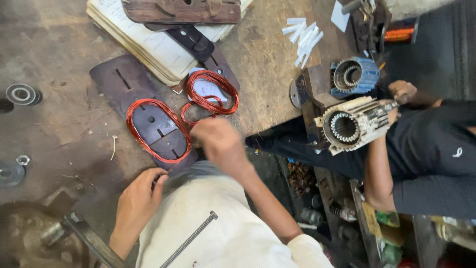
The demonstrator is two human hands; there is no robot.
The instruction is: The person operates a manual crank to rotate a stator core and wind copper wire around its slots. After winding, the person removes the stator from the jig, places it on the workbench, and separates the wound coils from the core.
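Note:
Two loops of red copper wire lie on the workbench. One coil [157, 130] is wound around a dark oval former plate [148, 119]; the other coil [210, 91] rests over a white paper slip. My right hand [220, 141] is blurred, fingers bent, at the wire that joins the two coils near the bench edge. Whether it grips the wire is unclear. My left hand [139, 196] rests at the bench edge below the former, fingers curled near its lower rim.
An open ledger [158, 47] with wooden and metal formers lies at the back. White insulation strips [303, 37] sit at top right. Another person at the right holds a motor stator [354, 124]; a blue stator [354, 75] is behind it. Washers [20, 94] lie at left.

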